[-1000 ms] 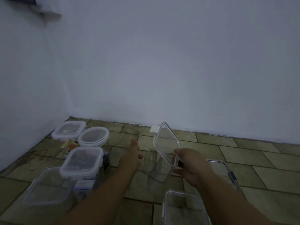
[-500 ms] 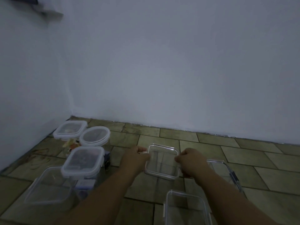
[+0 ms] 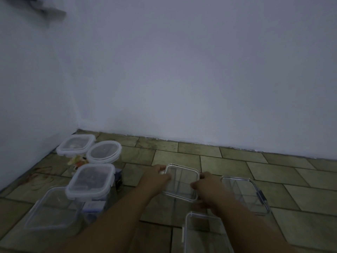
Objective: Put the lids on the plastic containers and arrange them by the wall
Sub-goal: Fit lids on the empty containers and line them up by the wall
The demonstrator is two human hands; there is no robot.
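Left hand (image 3: 155, 178): grips the clear square lid (image 3: 180, 181) at 9 o'clock.
Right hand (image 3: 207, 186): grips its 3 o'clock edge.
Risk: uneven pressing likely leaves one corner unseated.

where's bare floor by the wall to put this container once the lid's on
The tiled strip along the back wall is bare from the round lidded container rightward. Floor right of the latched open container is free too. Crowded: the left corner, and around the clear square container that the left hand and right hand hold.
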